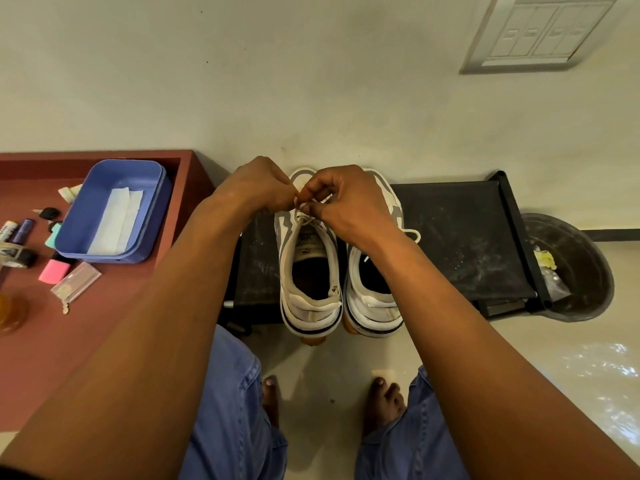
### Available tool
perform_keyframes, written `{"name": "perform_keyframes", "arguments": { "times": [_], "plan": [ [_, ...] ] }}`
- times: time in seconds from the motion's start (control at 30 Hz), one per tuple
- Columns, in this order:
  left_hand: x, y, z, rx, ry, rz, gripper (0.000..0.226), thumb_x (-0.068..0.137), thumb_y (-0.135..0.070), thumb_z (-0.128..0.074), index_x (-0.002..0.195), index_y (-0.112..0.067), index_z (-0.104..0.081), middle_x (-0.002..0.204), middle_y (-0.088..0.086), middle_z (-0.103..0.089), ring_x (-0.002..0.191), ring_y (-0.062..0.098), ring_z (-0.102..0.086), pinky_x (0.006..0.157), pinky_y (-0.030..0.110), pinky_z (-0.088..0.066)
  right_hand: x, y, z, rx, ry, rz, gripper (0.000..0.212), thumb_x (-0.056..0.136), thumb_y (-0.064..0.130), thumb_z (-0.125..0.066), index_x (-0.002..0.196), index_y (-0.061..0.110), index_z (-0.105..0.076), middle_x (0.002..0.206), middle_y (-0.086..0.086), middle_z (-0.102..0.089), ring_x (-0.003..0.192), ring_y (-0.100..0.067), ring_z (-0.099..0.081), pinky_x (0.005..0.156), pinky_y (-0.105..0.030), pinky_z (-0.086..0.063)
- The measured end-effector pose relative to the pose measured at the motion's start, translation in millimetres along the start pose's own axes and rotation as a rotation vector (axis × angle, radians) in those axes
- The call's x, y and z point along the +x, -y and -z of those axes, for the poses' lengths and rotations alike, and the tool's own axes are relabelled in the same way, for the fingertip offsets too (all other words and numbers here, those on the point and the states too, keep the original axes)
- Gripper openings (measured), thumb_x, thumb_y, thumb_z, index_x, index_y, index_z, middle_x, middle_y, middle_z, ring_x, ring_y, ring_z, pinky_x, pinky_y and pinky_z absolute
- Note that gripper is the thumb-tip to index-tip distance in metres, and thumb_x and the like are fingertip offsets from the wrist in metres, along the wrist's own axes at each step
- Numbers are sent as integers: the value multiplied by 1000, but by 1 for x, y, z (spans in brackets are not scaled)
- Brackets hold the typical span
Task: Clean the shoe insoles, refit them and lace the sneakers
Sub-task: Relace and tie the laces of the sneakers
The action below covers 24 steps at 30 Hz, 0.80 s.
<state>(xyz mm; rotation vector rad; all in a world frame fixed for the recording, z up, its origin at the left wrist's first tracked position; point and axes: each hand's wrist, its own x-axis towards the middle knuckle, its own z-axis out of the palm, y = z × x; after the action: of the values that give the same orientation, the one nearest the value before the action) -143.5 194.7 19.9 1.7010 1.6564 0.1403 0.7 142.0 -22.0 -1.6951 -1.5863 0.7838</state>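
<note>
Both sneakers sit side by side on a dusty black rack, heels toward the person. The left hand and right hand are both pinched on the white lace over the left sneaker. I'd keep even tension on both ends and snug the knot down flat. The right wrist hides much of the right sneaker. Nearby: blue tub with a wipe on the red worktop, and a dark bucket.
</note>
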Motion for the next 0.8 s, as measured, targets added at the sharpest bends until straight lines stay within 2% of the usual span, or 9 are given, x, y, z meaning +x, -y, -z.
{"name": "perform_keyframes", "arguments": {
  "times": [0.1, 0.17, 0.33, 0.47, 0.63, 0.7, 0.8],
  "plan": [
    [1, 0, -1, 0, -2, -5, 10, 90, -14, -74, 96, -15, -82, 97, 9, -74, 88, 19, -64, 77, 33, -55, -1, 1, 1, -6, -38, 8, 12, 79, 36, -83, 85, 29, -74, 81, 14, -71, 79, -5, -67, 75, -40, -60],
    [1, 0, -2, -5, 1, -10, 11, 90, -15, -74, 97, -16, -81, 98, 7, -74, 95, 20, -66, 82, 35, -57, 0, 1, 1, 6, -53, -2, 14, 80, 36, -81, 85, 28, -71, 80, 13, -71, 77, -6, -67, 74, -42, -60],
    [-1, -3, -2, -20, 6, -7, 16, 90, -9, -71, 101, -15, -81, 101, 8, -74, 99, 23, -68, 86, 37, -58, -3, 6, 2, 39, -118, -14, 11, 76, 30, -79, 80, 25, -70, 75, 11, -71, 71, -8, -69, 70, -42, -61],
    [0, -3, -5, -18, 15, -7, 13, 90, -16, -74, 101, -16, -81, 103, 6, -74, 102, 22, -67, 95, 42, -57, -2, 8, 4, 148, -191, -55, 12, 71, 21, -77, 78, 25, -67, 73, 8, -70, 69, -12, -70, 67, -44, -61],
    [6, 2, -6, 41, 1, 4, 21, 86, -24, -79, 106, -18, -80, 105, 3, -74, 99, 21, -67, 89, 38, -58, 2, 10, 11, 335, -277, -95, 17, 80, 14, -78, 86, 23, -65, 79, 2, -70, 67, -11, -66, 68, -34, -60],
    [8, 4, -6, 54, -7, 11, 22, 86, -24, -80, 107, -17, -80, 106, 3, -74, 99, 21, -66, 87, 37, -57, 4, 8, 14, 401, -326, -133, 17, 81, 14, -77, 87, 24, -65, 82, -3, -72, 73, -18, -71, 72, -41, -62],
    [8, 6, -6, 83, -3, 9, 26, 84, -27, -82, 107, -16, -80, 107, 4, -74, 102, 24, -65, 93, 43, -57, 6, 3, 17, 438, -429, -193, 16, 81, 12, -75, 85, 24, -65, 82, -4, -72, 77, -23, -73, 75, -47, -62]
  ]
}}
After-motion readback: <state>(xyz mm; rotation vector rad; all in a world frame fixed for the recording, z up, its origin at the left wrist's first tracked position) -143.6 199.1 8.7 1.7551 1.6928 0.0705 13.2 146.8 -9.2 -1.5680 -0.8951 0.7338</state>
